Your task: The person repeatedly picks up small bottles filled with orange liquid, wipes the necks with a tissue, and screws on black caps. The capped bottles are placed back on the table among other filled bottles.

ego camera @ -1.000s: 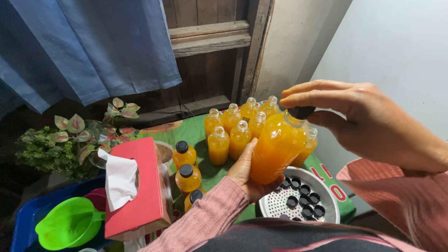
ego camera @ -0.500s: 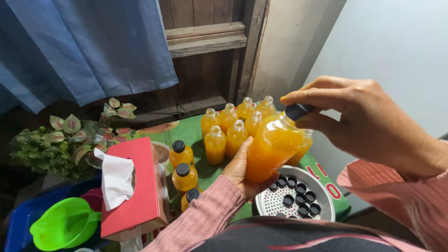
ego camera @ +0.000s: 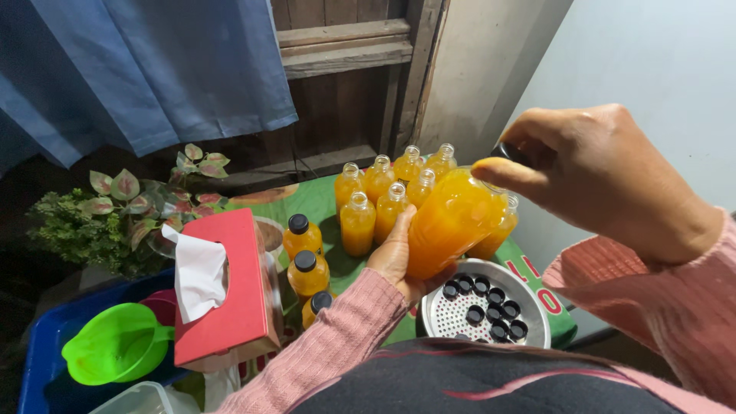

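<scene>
My left hand point(ego camera: 399, 257) cups the base of a tilted bottle of orange juice point(ego camera: 448, 226) from below. At its neck, my right hand point(ego camera: 594, 176) pinches a black cap point(ego camera: 506, 151) with fingertips. Behind the held bottle stand several uncapped orange juice bottles point(ego camera: 383, 195) on a green table cover point(ego camera: 310, 203). Three capped bottles point(ego camera: 307, 264) stand in a row to the left of my left hand. Under the held bottle sits a round metal strainer bowl point(ego camera: 529, 295) with several loose black caps point(ego camera: 487, 303).
A red tissue box point(ego camera: 234, 299) with a white tissue sticking out lies to the left. A green funnel point(ego camera: 115, 349) rests in a blue tub point(ego camera: 42, 349). Leafy plants point(ego camera: 123, 207) and a blue curtain point(ego camera: 146, 69) are behind; a white wall is on the right.
My right hand has turned on the bottle's cap, its fingers curling further round. The bottle has tilted a little more, and my view has shifted slightly.
</scene>
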